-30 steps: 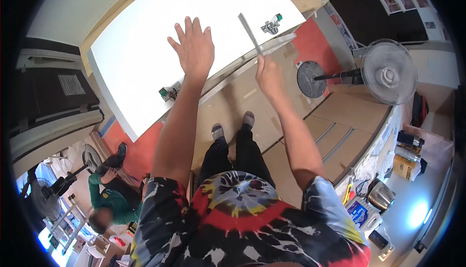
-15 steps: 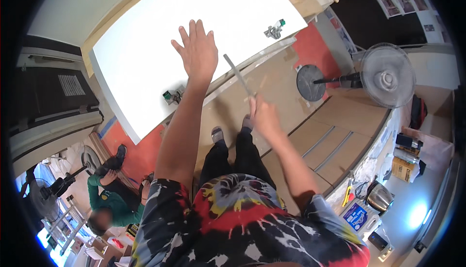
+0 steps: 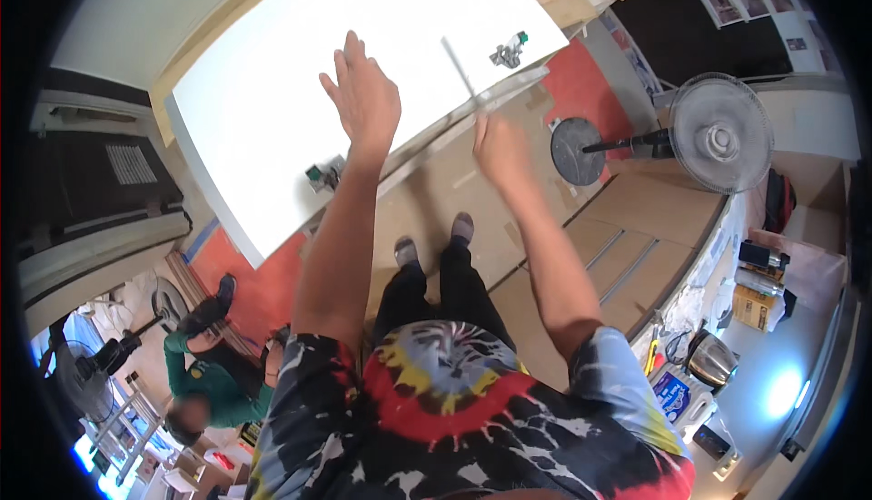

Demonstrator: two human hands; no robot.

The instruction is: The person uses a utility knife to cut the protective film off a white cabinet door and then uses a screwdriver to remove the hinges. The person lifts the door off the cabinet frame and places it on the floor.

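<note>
White board fills the surface (image 3: 272,91) across the upper half of the frame. Above its near edge the left hand (image 3: 363,100) hovers flat with fingers spread, grasping nothing. The right hand (image 3: 500,146), upper centre, is clenched on a thin metal ruler (image 3: 460,69) that angles up over the board. Two small clamps sit at that edge (one (image 3: 509,49) upper right, one (image 3: 322,175) lower left). To do well, I'd judge, press the ruler flat before marking.
</note>
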